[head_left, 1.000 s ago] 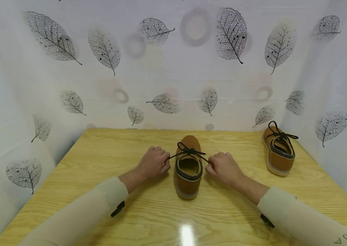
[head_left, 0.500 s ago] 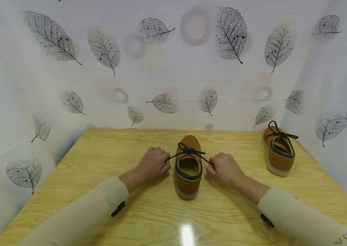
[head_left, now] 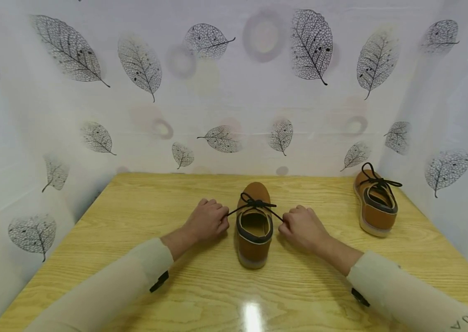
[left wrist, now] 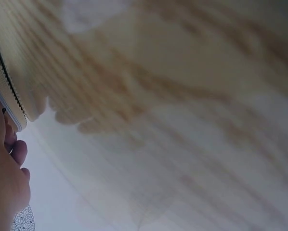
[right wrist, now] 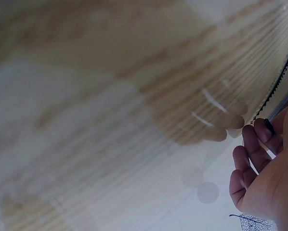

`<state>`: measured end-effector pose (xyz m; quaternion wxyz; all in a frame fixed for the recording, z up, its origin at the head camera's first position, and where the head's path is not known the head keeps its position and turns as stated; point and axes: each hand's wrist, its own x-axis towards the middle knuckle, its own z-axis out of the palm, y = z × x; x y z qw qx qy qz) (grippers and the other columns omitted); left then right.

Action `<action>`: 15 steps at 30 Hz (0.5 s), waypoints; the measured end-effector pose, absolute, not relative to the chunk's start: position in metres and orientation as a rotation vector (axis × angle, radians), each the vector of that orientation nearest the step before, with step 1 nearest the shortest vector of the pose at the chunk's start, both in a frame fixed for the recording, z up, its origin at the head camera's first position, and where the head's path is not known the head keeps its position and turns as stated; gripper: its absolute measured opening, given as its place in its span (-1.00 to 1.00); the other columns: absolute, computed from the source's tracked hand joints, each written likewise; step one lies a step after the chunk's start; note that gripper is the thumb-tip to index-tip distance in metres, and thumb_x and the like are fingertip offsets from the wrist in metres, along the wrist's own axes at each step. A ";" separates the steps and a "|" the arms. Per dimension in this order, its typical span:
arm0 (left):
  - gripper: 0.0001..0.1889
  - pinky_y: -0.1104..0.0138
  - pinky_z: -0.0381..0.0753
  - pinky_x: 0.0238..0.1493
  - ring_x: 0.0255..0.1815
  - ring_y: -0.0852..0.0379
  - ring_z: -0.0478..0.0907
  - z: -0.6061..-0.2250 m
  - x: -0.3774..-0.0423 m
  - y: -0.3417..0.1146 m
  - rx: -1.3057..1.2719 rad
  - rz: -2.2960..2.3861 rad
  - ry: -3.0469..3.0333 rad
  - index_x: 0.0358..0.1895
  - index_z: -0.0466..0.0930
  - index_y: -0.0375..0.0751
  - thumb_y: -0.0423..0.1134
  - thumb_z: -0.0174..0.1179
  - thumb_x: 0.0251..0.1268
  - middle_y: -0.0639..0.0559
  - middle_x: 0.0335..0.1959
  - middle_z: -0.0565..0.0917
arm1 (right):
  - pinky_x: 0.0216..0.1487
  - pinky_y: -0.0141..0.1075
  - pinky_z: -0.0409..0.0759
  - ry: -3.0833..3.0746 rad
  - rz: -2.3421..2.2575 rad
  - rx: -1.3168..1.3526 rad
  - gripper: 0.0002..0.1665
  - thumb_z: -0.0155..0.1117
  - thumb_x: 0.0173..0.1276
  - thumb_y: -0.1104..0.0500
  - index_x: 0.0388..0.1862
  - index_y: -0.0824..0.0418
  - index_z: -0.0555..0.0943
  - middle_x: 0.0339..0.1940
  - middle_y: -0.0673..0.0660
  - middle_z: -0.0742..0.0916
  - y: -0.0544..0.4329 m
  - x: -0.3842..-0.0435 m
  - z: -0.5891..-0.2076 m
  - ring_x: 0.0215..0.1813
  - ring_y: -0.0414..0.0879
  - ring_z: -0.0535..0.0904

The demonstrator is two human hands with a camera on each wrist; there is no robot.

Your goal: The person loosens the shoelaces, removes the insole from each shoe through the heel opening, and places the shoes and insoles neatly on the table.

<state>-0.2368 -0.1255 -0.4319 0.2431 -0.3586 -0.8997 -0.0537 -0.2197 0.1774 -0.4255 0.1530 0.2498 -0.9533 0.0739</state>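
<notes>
A brown shoe [head_left: 254, 249] with a dark collar stands mid-table, its toe pointing away from me. Across its front, a black shoelace [head_left: 254, 203] is tied in a bow with a loop on the left. My left hand [head_left: 206, 220] pinches the lace end on the shoe's left side. On the other side my right hand [head_left: 303, 228] pinches the opposite end, and both ends look taut. In the right wrist view, curled fingers [right wrist: 250, 144] hold a dark bit of lace. The left wrist view shows only part of the left hand [left wrist: 9, 168] beside the shoe's sole edge.
A second brown shoe [head_left: 379, 216], its black lace tied in a bow, stands at the table's right side. The glossy wooden table [head_left: 201, 295] reflects a bright light near me. A white curtain [head_left: 234, 92] with leaf prints hangs behind and along both sides.
Over the last second the right hand has shifted very slightly to the right with its lace end. The left hand and both shoes look nearly still.
</notes>
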 end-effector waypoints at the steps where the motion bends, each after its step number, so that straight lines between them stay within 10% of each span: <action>1: -0.88 0.20 0.31 -0.26 -0.47 0.06 0.40 -0.432 -0.237 -0.125 -0.980 -0.147 -2.465 -0.46 0.49 -0.08 -0.25 0.16 0.23 0.09 -0.55 0.55 | -0.41 -0.22 0.28 -2.733 0.212 0.716 -0.58 0.19 0.20 0.13 -0.77 0.00 0.26 -0.69 -0.08 0.39 0.178 -0.220 -0.426 -0.48 -0.08 0.36; 15: -0.79 0.24 0.29 -0.32 -0.51 0.10 0.39 -0.447 -0.233 -0.127 -0.900 -0.245 -2.555 -0.55 0.40 -0.01 -0.22 0.13 0.24 0.15 -0.61 0.46 | -0.44 -0.25 0.33 -2.794 0.284 0.713 -0.60 0.20 0.21 0.14 -0.76 0.01 0.30 -0.65 -0.05 0.41 0.179 -0.219 -0.425 -0.50 -0.12 0.34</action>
